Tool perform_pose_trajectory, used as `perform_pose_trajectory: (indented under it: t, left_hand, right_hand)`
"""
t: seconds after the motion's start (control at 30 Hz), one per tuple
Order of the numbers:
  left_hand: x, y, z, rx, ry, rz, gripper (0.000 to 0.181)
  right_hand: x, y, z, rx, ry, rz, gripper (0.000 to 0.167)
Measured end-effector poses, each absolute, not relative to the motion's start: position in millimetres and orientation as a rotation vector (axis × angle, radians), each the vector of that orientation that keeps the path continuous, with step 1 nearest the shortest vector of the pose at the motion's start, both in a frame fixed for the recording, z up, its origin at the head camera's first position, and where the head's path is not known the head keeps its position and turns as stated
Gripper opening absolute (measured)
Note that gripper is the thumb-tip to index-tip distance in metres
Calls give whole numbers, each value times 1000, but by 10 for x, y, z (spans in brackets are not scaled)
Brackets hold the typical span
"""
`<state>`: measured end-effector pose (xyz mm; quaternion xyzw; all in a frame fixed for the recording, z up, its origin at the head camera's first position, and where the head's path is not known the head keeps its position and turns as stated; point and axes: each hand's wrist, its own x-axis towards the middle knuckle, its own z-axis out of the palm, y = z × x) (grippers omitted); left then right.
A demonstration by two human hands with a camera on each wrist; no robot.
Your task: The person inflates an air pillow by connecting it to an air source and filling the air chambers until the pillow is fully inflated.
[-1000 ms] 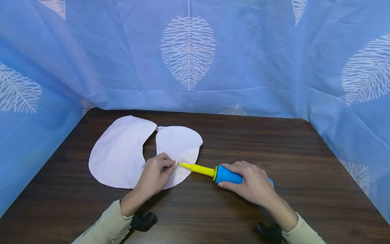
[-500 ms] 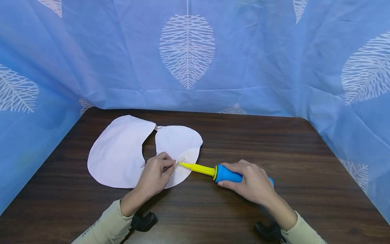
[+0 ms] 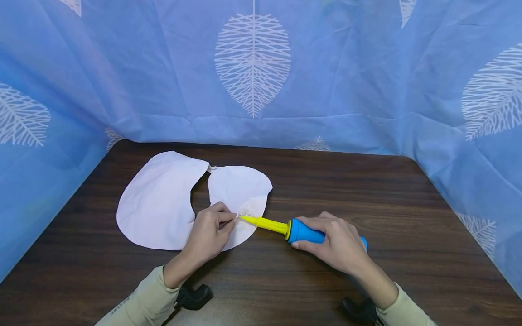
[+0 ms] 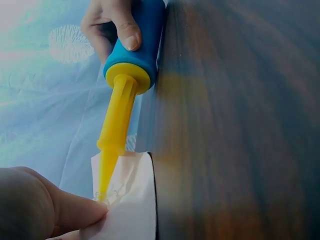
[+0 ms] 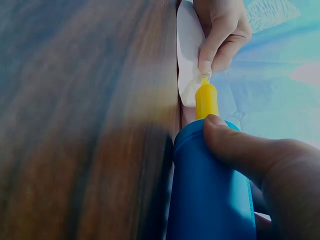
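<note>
Compared with the frames of a second ago, I record almost no change at the work. The head view has tipped a little, so the table (image 3: 387, 203) and all on it sit slightly higher; the hands and pump hold the same positions relative to each other. I judge this a steady holding stage at the joint, with no visible progress over the interval.

Left hand (image 3: 208, 235): grip together, thumb and forefinger pinching a small pale valve (image 5: 204, 76) on the flat white piece (image 3: 155, 203). Right hand (image 3: 338, 242): grip clamped around the blue body of the pump (image 3: 306, 232). The yellow nozzle (image 3: 249, 220) points at the left fingertips and meets the valve — whether it is seated inside or only touching, I cannot tell.

The white piece lies on the left half of the table, its near right lobe under the nozzle tip. It looks flat; I see no swelling. Whether the pump body rests on the table cannot be confirmed.

Writing: dark lettering (image 3: 122, 303) runs along the left sleeve (image 3: 148, 294) — too small to read. I find no brand or label on the visible faces of pump or white piece. The blue cloth (image 3: 346, 81) behind carries white leaf prints, no words.
</note>
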<state>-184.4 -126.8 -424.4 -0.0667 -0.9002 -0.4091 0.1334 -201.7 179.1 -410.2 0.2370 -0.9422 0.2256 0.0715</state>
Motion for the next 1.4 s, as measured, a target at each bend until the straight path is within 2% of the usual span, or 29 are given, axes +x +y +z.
perform_pose_trajectory:
  t: [1.1, 1.4]
  left_hand:
    - [-1853, -1246, -4192, -166, -2637, -1178, 13]
    - [-1844, -1230, -4190, -68, -2675, -1098, 31]
  right_hand:
    - [-2047, 1787, -4078, 693, -2853, 623, 63]
    - [-2064, 1801, -4097, 711, -2849, 576, 63]
